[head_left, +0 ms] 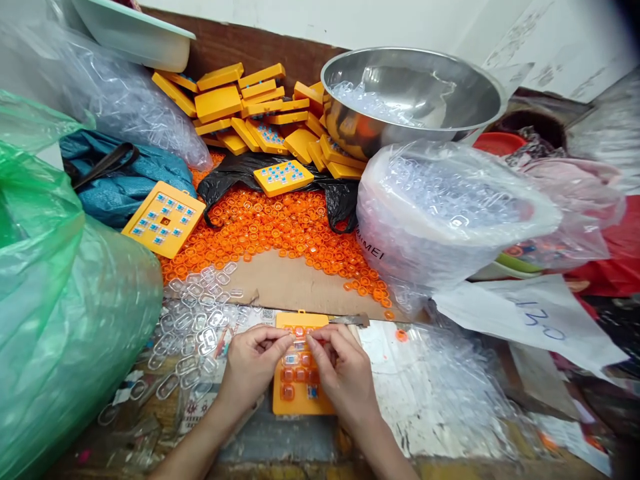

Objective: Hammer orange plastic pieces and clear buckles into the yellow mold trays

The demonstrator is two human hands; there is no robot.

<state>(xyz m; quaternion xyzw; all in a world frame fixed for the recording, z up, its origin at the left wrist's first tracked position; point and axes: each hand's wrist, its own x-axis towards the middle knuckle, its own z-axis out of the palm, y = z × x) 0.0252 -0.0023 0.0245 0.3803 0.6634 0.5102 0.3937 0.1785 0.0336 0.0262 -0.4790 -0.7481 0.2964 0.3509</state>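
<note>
Two bare forearms come in from the near edge, angled toward each other over a cluttered worktop. Between the hands: a flat yellow-orange plastic board with a small loop on its far edge (pixel 303 320), lying on the worktop. Square glossy orange plastic pieces (pixel 300 375) sit on it in rows; a few spots show blue and white instead.

Left hand (pixel 255 363) over the board's left side, thumb and forefinger drawn close at the tips. Right hand (pixel 347 373) opposite, likewise, tips near the left's. From where I stand, cannot tell whether either pair is clamped on a piece.

Dark flat metal strip (pixel 354 320) just beside the board's far right corner. Left of the left hand, loose clear plastic oval rings (pixel 186 365). Bulging translucent green plastic bag (pixel 90 307) farther left.

Beyond, a brown cardboard sheet (pixel 285 280), then a broad spread of small orange plastic pieces (pixel 270 220). At the back, a jumbled heap of yellow-orange plastic boards (pixel 217 103); right of it, a wide shiny steel bowl (pixel 465 100) with clear pieces inside.
</note>
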